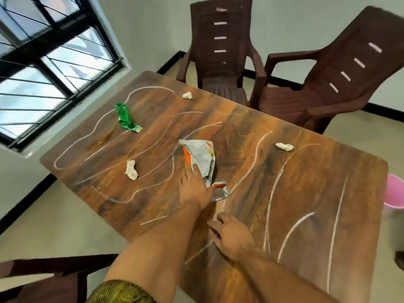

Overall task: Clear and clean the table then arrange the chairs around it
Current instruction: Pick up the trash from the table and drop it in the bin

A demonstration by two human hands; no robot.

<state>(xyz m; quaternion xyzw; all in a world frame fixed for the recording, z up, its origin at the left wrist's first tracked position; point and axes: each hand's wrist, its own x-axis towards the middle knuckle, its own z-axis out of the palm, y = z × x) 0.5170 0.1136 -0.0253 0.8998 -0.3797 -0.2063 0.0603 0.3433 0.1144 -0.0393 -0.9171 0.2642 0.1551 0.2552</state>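
Wood-grain table [306,171] — left hand [194,190] fingers [196,171] pinch crinkled foil wrapper [200,155]; right hand [232,236] loosely curled.

Left hand [195,189] on wrapper [200,157], apparently pinching it. Right hand [231,235] rests loosely curled on chalk-marked table [306,171].
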